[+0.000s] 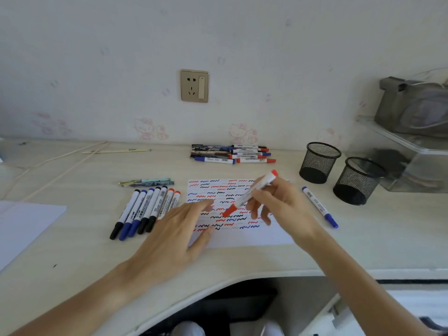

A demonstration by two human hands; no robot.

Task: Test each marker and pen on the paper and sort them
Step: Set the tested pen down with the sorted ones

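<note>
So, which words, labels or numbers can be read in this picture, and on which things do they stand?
None can be read for certain.
Row of capped white markers left of the scribbled paper: printed labels, too blurred.
Pile of markers and pens by the wall: barcodes and print, too small.
Single blue-capped marker: label blurred.
Red-capped marker in the right hand: print unreadable.

— Views on record?
— One only: head-worn, wide-angle.
— Facing?
— Forward and down, over desk [72,238] toward wall [121,44].
— Range?
— Close above both forearms; nothing shared with another view.
</note>
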